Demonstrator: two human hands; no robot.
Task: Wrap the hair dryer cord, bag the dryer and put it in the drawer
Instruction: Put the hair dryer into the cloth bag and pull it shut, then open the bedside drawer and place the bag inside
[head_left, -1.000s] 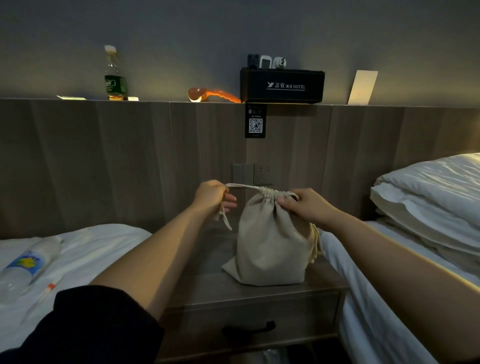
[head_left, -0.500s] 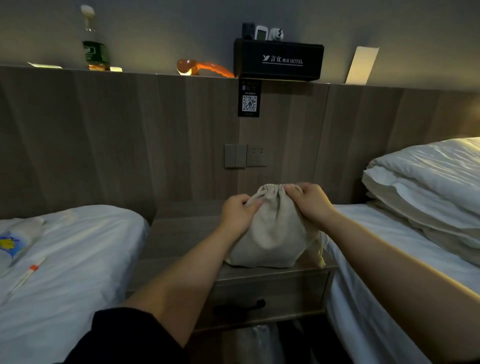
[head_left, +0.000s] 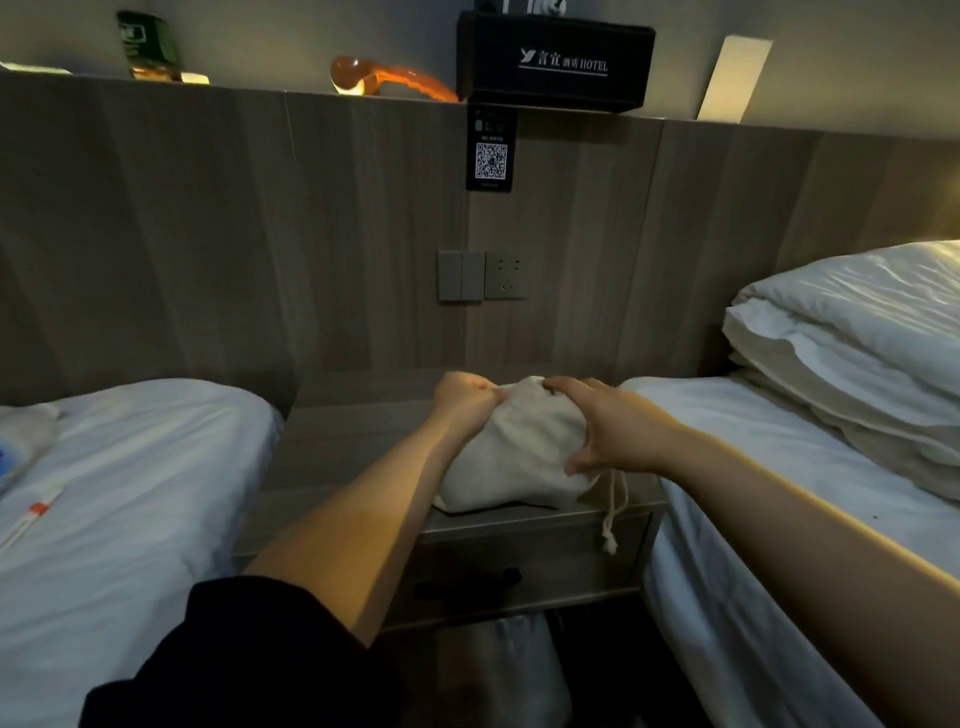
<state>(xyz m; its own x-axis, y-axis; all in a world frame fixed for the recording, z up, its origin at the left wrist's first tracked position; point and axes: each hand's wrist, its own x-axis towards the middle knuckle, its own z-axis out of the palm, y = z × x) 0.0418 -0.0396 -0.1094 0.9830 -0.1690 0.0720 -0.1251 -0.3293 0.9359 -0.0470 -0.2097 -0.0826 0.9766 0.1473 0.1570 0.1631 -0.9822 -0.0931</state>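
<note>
Bag (head_left: 514, 457) atop nightstand (head_left: 353, 441), bagging seemingly done: left hand (head_left: 467, 402) pinches neck, right hand (head_left: 613, 431) clasps side. Next: free one hand, open drawer (head_left: 519, 577) under nightstand top.

Single head-worn wide-angle view, aimed forward and down; close above the desk (head_left: 353, 447) between the left bed (head_left: 130, 493) and right bed (head_left: 753, 519), facing the wooden wall panel (head_left: 208, 234) (straight edges bowed near the frame borders); left hand (head_left: 465, 402) and right hand (head_left: 608, 431) at mid-frame.
</note>
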